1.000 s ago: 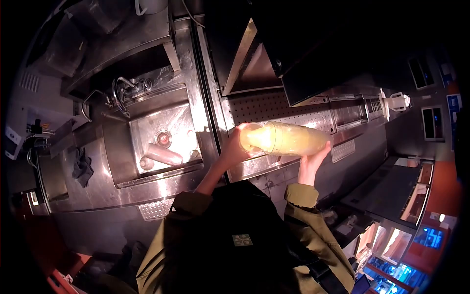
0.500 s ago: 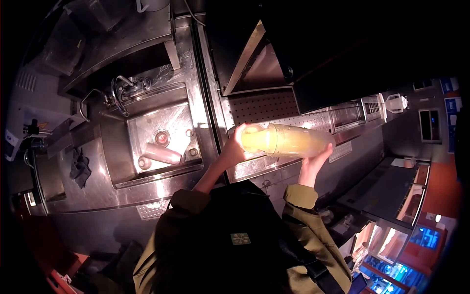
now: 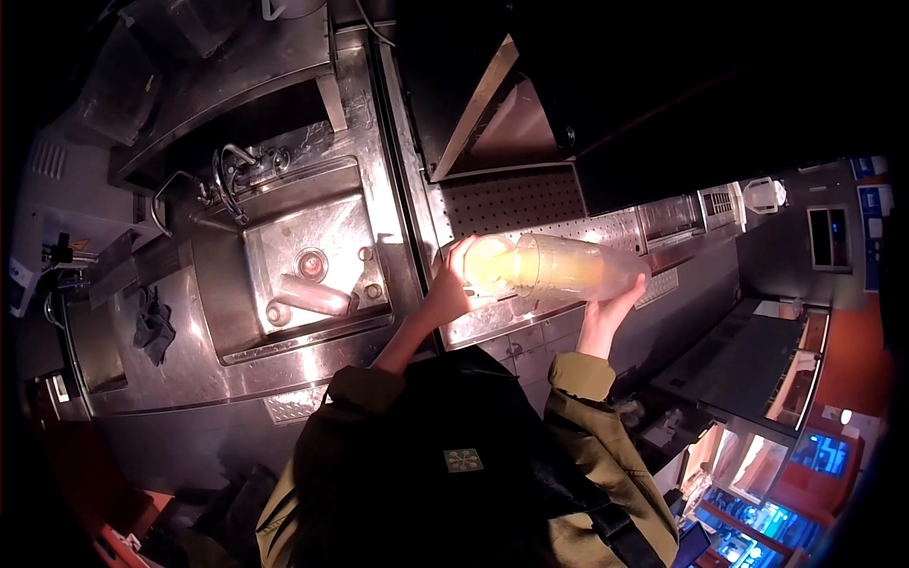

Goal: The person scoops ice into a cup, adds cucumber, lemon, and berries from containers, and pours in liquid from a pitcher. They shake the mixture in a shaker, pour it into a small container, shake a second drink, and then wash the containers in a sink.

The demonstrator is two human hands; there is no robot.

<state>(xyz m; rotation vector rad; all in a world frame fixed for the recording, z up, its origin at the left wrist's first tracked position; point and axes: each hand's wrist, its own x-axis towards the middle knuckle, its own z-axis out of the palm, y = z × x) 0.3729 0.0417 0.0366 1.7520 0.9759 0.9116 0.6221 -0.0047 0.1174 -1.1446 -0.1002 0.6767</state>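
Two clear plastic cups are joined mouth to mouth and held sideways above the steel counter (image 3: 502, 317). A pale yellow drink fills them. My left hand (image 3: 447, 289) grips the smaller cup (image 3: 488, 265) on the left end. My right hand (image 3: 611, 308) holds the larger cup (image 3: 578, 268) from below at the right end. Olive sleeves and a dark apron cover my arms and chest at the bottom of the view.
A steel sink (image 3: 303, 260) with a faucet (image 3: 227, 175) lies to the left, a pinkish cylinder (image 3: 312, 295) lying in its basin. A dark cloth (image 3: 151, 327) sits on the far-left counter. A perforated drain panel (image 3: 516, 201) lies behind the cups. Lit screens glow at bottom right.
The joined cups have shifted slightly up and right in my hands; the liquid inside has sloshed toward the left cup. Both hands keep their grip.
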